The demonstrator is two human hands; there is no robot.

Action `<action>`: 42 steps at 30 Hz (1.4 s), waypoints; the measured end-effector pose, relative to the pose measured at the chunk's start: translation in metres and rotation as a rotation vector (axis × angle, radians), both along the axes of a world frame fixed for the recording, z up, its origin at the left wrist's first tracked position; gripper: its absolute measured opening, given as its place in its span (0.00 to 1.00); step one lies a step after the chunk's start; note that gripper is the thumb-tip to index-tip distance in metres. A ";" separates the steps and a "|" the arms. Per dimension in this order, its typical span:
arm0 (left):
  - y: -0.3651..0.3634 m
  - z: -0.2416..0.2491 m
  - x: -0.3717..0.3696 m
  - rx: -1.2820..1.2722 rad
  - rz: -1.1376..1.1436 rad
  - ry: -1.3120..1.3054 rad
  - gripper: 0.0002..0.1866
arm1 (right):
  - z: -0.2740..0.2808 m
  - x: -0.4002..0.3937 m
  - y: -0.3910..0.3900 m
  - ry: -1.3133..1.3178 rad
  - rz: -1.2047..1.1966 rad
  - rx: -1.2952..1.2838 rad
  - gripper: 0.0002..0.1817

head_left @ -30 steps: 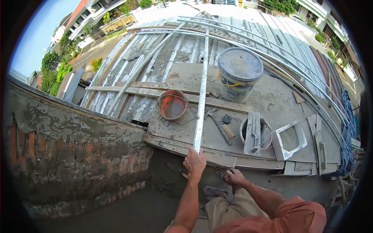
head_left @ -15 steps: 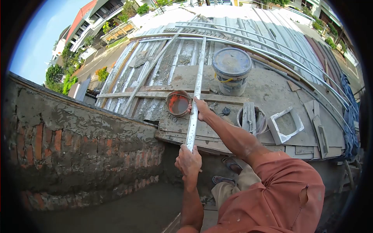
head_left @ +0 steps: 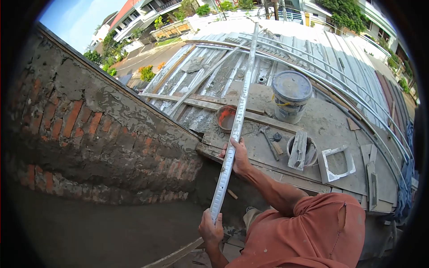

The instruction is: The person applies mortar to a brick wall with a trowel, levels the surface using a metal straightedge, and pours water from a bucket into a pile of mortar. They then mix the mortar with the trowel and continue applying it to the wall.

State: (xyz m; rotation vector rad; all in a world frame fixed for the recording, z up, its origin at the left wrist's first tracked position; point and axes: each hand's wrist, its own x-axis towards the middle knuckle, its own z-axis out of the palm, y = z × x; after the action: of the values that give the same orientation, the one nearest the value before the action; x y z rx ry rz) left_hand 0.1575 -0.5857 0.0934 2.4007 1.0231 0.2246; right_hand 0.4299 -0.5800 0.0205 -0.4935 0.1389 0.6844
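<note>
silvery bar (head_left: pixel 241 105), perhaps metal, in both hands (head_left: pixel 211 228) (head_left: pixel 240 157)

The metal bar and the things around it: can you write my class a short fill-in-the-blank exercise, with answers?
The left hand and right hand both grip a long bar made of ____. The lidded bucket has a ____ handle. Orange-red ____ show in the wall. The nail-driving tool on the boards is a ____.
Answers: metal; yellow; bricks; hammer.

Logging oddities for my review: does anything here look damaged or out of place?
The shirt has an open slit, apparently a tear. The wall looks patchy: bricks show between areas of mortar.
</note>
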 end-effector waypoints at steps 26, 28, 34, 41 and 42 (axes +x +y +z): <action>0.153 0.032 -0.001 0.094 0.240 -0.654 0.33 | 0.007 -0.121 0.135 -1.053 0.203 -0.178 0.15; 0.175 0.081 -0.002 0.232 0.149 -0.677 0.36 | -0.007 -0.153 0.159 -1.090 0.231 -0.166 0.16; 0.224 0.158 -0.008 0.448 0.151 -0.780 0.29 | 0.000 -0.229 0.207 -1.419 0.204 -0.141 0.28; 0.290 0.155 -0.052 0.591 0.302 -0.869 0.18 | -0.002 -0.194 0.216 -1.931 0.376 -0.236 0.30; 0.303 0.152 -0.056 0.590 0.314 -0.865 0.18 | -0.026 -0.179 0.216 -1.876 0.447 -0.273 0.30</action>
State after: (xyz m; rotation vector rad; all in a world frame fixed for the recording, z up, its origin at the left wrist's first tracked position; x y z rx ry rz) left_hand 0.1012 -0.2823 0.2455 2.1642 0.9534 1.6975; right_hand 0.2512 -0.3644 -0.0054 -1.2649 -1.6975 0.3935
